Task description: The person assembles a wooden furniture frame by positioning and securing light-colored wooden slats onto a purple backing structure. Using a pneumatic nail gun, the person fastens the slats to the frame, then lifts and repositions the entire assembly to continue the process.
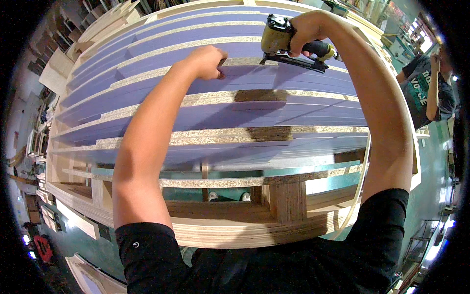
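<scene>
My right hand point(309, 32) is wrapped round the handle of a yellow-and-black air nail gun point(277, 36). The tool's nose points down at the top edge of a chipboard strip point(245, 61), and its long magazine reaches to the right. Farther left, my left hand point(208, 62) has its fingers curled over that same strip, gripping it; part of the grip is hidden behind the knuckles. Lilac-blue panels point(274, 77) run across between several chipboard strips, all set in a large wooden frame point(230, 234).
A pale air hose point(360, 188) hangs down by my right arm. Another person point(428, 90) in a dark shirt stands at the right beyond the frame. Stacked timber point(110, 22) lies at the far left. Green floor point(433, 188) shows beside the frame.
</scene>
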{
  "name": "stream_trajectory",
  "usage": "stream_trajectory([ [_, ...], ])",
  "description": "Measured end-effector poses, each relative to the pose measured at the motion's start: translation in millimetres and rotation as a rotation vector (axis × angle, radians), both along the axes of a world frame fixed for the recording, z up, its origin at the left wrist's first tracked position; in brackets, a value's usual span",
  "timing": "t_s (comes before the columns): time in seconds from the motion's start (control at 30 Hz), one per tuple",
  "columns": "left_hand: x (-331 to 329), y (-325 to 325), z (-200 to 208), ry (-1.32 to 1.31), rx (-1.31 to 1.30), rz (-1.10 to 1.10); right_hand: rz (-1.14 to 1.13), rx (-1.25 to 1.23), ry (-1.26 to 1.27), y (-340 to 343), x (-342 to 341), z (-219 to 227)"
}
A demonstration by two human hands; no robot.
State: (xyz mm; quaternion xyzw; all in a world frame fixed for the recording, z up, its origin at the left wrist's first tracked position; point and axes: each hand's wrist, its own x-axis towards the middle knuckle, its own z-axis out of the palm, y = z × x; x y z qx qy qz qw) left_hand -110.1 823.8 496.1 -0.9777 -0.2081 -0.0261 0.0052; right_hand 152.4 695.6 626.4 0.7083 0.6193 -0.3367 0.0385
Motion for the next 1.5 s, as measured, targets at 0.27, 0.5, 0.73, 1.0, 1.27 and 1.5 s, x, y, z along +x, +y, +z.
stream_trajectory([
  [0.27, 0.5, -4.7, 3.5, 0.005, -0.056, 0.030, 0.005, -0.021, -0.053, 2.0, -0.1, -0.5],
  [0.5, -4.4, 4.0, -4.8, -0.057, -0.088, 0.024, 0.003, -0.016, -0.026, -0.4, 2.0, 5.4],
  [0.73, 16.7, 9.5, -9.9, 0.223, -0.086, 0.044, 0.071, 0.070, -0.425, 18.1, -25.6, 29.4],
  [1.0, -151.8, 71.8, 19.4, -0.078, -0.301, 0.155, 0.087, 0.191, -0.398, 43.8, -124.3, 61.6],
  [1.27, -306.1, 134.8, -14.7, -0.221, -0.229, 0.341, 0.156, 0.224, -0.240, 77.8, -199.1, 61.1],
  [1.5, -299.4, 157.8, -12.9, -0.143, -0.268, 0.202, 0.152, 0.086, -0.109, 105.4, -262.2, 49.3],
])
